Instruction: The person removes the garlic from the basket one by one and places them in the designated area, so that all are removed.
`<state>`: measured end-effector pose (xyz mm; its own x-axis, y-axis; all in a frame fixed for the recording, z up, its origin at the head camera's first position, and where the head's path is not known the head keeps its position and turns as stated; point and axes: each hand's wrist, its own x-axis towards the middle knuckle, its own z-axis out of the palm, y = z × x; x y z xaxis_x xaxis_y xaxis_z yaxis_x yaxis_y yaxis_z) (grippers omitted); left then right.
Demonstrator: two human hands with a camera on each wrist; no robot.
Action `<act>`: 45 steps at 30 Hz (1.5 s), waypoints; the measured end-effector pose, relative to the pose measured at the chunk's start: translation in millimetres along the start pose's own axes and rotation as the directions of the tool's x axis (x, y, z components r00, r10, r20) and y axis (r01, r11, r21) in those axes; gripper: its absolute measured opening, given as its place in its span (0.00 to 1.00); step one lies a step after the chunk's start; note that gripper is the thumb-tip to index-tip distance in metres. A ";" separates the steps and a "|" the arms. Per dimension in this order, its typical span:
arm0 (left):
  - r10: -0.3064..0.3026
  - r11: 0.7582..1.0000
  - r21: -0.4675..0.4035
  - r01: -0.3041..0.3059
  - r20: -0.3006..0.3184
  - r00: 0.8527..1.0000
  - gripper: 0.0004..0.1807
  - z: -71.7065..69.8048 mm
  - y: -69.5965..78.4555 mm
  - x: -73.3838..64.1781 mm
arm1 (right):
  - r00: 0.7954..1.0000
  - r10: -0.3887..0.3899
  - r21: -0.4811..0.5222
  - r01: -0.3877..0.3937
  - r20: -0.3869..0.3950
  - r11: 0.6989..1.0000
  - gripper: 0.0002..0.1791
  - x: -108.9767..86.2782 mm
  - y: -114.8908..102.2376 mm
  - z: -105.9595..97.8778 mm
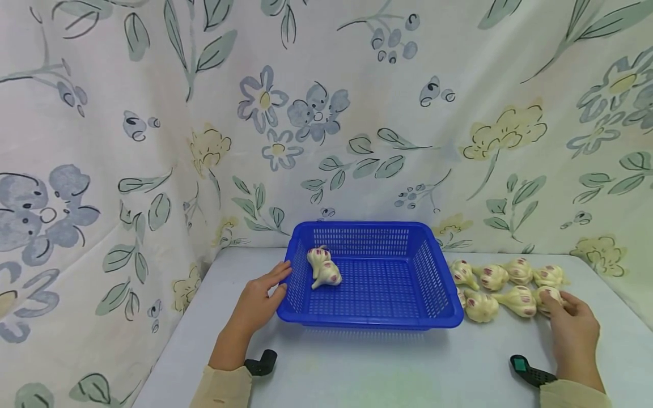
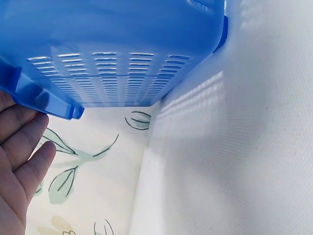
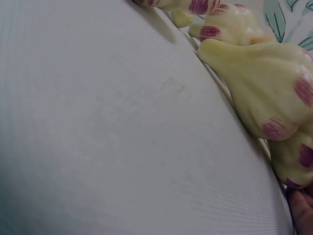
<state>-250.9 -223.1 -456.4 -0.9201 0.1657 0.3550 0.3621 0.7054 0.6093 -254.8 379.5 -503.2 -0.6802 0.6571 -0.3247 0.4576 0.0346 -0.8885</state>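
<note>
A blue plastic basket with slotted walls stands on the white table. Two garlic bulbs with purple streaks lie together inside it at the left. My left hand rests its nearly straight fingers against the basket's left rim; in the left wrist view the fingertips meet the rim from below. To the right of the basket, my right hand grips a garlic bulb at the right end of the front row, thumb over it. In the right wrist view only a fingertip shows beside the bulbs.
Several more garlic bulbs lie in two rows on the table, close to the basket's right wall. A curtain with flowers and leaves hangs behind and at the left. Black devices sit at both wrists.
</note>
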 end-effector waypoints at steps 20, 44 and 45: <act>-0.011 1.000 0.006 0.011 0.007 1.000 0.22 -0.3 1.6 1.4 | 1.000 0.000 -0.020 0.000 -0.001 1.000 0.48 -6.0 -5.5 1.6; -0.017 1.000 0.009 0.017 0.012 1.000 0.22 -0.5 0.3 0.4 | 1.000 0.009 -0.025 -0.009 0.002 1.000 0.49 1.3 -2.4 1.5; -0.017 1.000 0.009 0.017 0.012 1.000 0.22 -0.4 0.3 0.3 | 1.000 0.011 -0.028 -0.011 0.001 1.000 0.49 1.0 -2.6 1.6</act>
<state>-251.0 -223.1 -455.8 -0.9277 0.1620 0.3365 0.3455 0.7144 0.6085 -257.6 378.9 -501.7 -0.6757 0.6566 -0.3352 0.4810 0.0480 -0.8754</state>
